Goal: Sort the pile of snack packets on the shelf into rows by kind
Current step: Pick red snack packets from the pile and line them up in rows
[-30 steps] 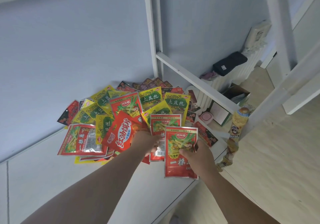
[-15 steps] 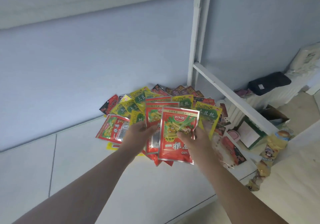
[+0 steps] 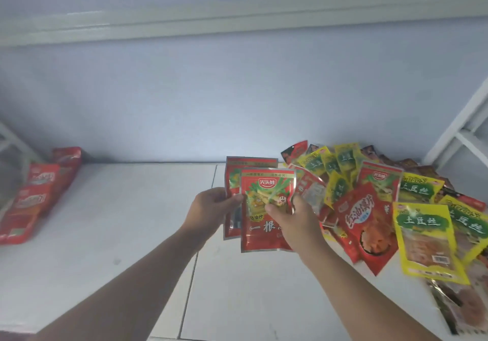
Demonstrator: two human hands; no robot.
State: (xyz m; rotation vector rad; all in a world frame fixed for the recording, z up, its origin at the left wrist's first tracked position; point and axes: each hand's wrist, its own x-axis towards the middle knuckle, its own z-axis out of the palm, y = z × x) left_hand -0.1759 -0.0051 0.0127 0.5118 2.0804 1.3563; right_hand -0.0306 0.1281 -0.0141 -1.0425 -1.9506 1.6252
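Red packets point(image 3: 260, 232), centre: left hand point(image 3: 210, 210) grips rear, right hand point(image 3: 294, 220) pinches front. Seemingly matching; square edges before joining left row point(image 3: 33, 198).

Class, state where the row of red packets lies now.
In the head view, the row of red packets lies far left on the shelf, well apart from the pile on the right.

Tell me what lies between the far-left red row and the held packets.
Only bare white shelf with one panel seam, up to the left hand gripping the packets; head view.
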